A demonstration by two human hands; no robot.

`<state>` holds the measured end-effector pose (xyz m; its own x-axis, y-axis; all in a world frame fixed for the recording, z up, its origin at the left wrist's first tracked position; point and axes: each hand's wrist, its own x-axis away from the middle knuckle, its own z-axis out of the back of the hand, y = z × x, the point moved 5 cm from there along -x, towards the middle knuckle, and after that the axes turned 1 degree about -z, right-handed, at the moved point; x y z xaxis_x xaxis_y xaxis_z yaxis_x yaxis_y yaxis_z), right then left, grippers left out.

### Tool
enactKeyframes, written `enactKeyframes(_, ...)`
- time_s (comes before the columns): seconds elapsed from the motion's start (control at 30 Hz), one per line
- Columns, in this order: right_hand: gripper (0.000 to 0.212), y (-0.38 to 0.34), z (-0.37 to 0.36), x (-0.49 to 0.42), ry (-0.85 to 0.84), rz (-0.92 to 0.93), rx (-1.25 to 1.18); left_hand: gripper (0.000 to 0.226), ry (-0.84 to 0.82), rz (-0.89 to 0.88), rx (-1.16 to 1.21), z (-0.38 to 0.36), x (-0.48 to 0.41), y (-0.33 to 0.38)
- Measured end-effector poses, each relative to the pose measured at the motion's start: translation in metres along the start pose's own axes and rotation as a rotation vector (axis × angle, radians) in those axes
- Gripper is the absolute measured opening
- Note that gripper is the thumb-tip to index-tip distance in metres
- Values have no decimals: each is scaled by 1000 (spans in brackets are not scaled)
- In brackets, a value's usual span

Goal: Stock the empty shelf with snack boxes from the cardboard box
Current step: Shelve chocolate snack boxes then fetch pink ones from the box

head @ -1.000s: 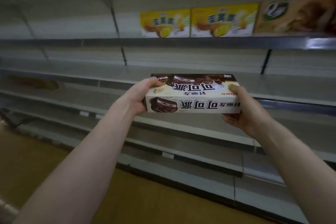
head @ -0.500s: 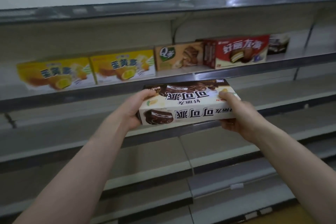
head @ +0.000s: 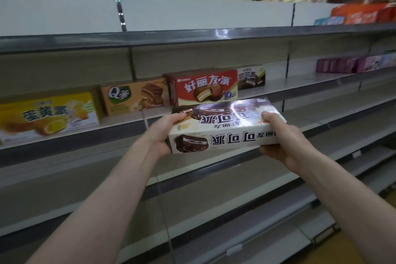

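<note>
Yellow box (head: 49,117): stands on the shelf (head: 300,81), far to your left.
Tan box (head: 132,96): on the same shelf, between the yellow box and the red box (head: 205,87).
Left hand (head: 165,135): your fingers are clamped on the left end of the chocolate pie box (head: 222,128).
Chocolate pie box: up in the air in front of the shelf, just below the red box.
Right hand (head: 282,137): your fingers are clamped on the right end.

Five snack boxes show plainly: one yellow egg-yolk pie box (head: 47,118), one tan Q box (head: 132,96), one red chocolate pie box (head: 205,90) and two brown-and-cream cocoa pie boxes, namely the shelved cocoa pie box (head: 251,77) and the held cocoa pie box (head: 227,126). Two hands: left hand (head: 162,133), right hand (head: 285,141). The purple boxes (head: 351,64) and orange boxes (head: 360,14) farther right are too blurred to count.
</note>
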<state>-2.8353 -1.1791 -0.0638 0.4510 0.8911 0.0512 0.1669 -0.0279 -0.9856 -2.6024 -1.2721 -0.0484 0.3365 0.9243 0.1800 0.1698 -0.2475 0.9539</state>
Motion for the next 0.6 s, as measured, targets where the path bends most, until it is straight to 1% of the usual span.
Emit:
enactKeyframes(0.07, 41, -12, 25, -17, 39, 32, -107, 23, 0, -5, 59, -34, -13, -4)
enactKeyframes(0.17, 51, -23, 54, -42, 80, 24, -227, 22, 4, -12, 159, -80, -33, -15)
enactKeyframes(0.27, 47, -32, 72, -66, 88, 7, -262, 22, 5, -25, 262, -121, -51, -31)
enactKeyframes(0.33, 40, -34, 67, -80, 36, -16, -248, 25, 2, -39, 350, -149, -66, -43)
enactKeyframes(0.4, 35, -34, 57, -95, -25, -34, -199, 37, -4, -54, 412, -174, -86, -53)
enactKeyframes(0.47, 34, -38, 53, -114, -53, -36, -135, 48, -8, -76, 451, -193, -102, -55)
enactKeyframes(0.6, 26, -66, 68, -160, -120, -22, 22, 43, -110, -39, 401, -205, -131, -45)
